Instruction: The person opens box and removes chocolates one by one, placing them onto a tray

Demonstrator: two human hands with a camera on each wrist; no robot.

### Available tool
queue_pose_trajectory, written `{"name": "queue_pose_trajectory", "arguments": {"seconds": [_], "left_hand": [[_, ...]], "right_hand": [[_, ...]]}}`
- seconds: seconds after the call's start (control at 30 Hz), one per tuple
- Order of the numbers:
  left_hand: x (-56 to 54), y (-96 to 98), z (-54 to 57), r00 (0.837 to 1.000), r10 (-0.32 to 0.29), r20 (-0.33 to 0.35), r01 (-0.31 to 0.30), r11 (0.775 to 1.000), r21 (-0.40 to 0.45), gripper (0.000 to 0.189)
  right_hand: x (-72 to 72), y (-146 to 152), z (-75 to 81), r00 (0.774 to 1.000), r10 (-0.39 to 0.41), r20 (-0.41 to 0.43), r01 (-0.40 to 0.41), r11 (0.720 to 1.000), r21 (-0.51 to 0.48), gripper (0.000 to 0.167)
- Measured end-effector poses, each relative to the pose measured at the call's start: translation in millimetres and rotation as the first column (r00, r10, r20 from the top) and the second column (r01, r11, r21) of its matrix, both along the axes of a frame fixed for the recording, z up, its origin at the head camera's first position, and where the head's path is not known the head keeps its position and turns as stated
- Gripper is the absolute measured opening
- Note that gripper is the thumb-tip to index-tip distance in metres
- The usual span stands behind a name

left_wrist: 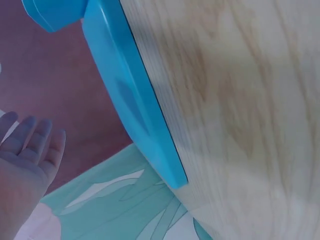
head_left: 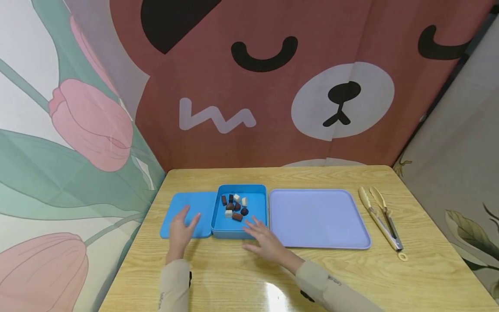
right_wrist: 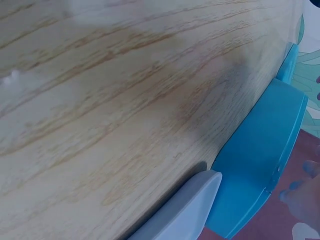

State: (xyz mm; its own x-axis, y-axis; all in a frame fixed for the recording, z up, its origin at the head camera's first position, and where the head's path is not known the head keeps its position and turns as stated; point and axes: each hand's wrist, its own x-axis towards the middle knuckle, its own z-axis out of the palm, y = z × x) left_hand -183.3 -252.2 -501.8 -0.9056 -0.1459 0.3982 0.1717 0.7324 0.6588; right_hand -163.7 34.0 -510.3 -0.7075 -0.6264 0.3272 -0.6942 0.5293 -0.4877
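Note:
A blue box (head_left: 255, 199) without its cover holds several small brown, dark and white pieces that look like chocolates (head_left: 237, 216). To its left lies a flat blue lid (head_left: 200, 203). My left hand (head_left: 181, 229) hovers over the lid, fingers spread and holding nothing; the left wrist view shows the hand (left_wrist: 30, 155) apart from the lid's edge (left_wrist: 135, 95). Over the front right corner of the box is my right hand (head_left: 266, 243), its fingers extended. In the right wrist view only part of that hand (right_wrist: 305, 197) shows beside the box wall (right_wrist: 257, 155).
A lilac tray (head_left: 317, 219) lies close to the right side of the box. Farther right, metal tongs (head_left: 383, 219) with beige tips rest on the wooden table (head_left: 234, 277). A printed curtain (head_left: 273, 151) hangs along the table's back edge.

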Motion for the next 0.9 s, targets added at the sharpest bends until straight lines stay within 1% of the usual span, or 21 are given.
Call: {"name": "queue_pose_trajectory", "arguments": {"seconds": [0.17, 0.23, 0.37, 0.5, 0.63, 0.7, 0.87, 0.9], "left_hand": [[0.6, 8.6, 2.0, 0.999, -0.032, -0.019, 0.032, 0.999, -0.018, 0.057], [0.3, 11.7, 2.1, 0.999, -0.048, -0.013, 0.048, 0.998, -0.031, 0.059], [-0.8, 18.7, 1.0, 0.996, -0.085, -0.016, 0.084, 0.994, -0.065, 0.067], [-2.7, 26.1, -3.9, 0.992, -0.12, -0.031, 0.117, 0.989, -0.09, 0.077], [-5.5, 31.5, -10.2, 0.988, -0.153, 0.012, 0.154, 0.981, -0.119, 0.086], [-6.4, 34.6, -11.4, 0.984, -0.169, 0.055, 0.175, 0.976, -0.127, 0.09], [-8.2, 43.1, -10.9, 0.967, -0.207, 0.151, 0.227, 0.966, -0.125, 0.097], [-9.0, 44.6, -11.1, 0.964, -0.213, 0.16, 0.234, 0.964, -0.129, 0.098]], "right_hand": [[1.2, 4.4, -0.7, 0.999, -0.005, 0.032, 0.005, 1.0, -0.02, 0.053], [1.5, 6.1, -1.5, 0.999, -0.006, 0.034, 0.007, 1.0, -0.029, 0.054], [2.7, 9.5, -2.9, 1.0, -0.013, 0.013, 0.014, 0.999, -0.043, 0.054], [3.2, 12.4, -4.1, 0.999, -0.027, -0.02, 0.026, 0.999, -0.042, 0.054], [3.0, 15.8, -4.8, 0.999, -0.025, -0.027, 0.023, 0.998, -0.055, 0.051], [3.0, 17.8, -5.0, 1.0, -0.025, -0.016, 0.024, 0.997, -0.068, 0.051], [2.7, 23.2, -6.0, 0.999, -0.038, 0.007, 0.038, 0.996, -0.075, 0.05], [2.5, 24.3, -6.1, 0.999, -0.041, 0.01, 0.041, 0.996, -0.074, 0.05]]}}
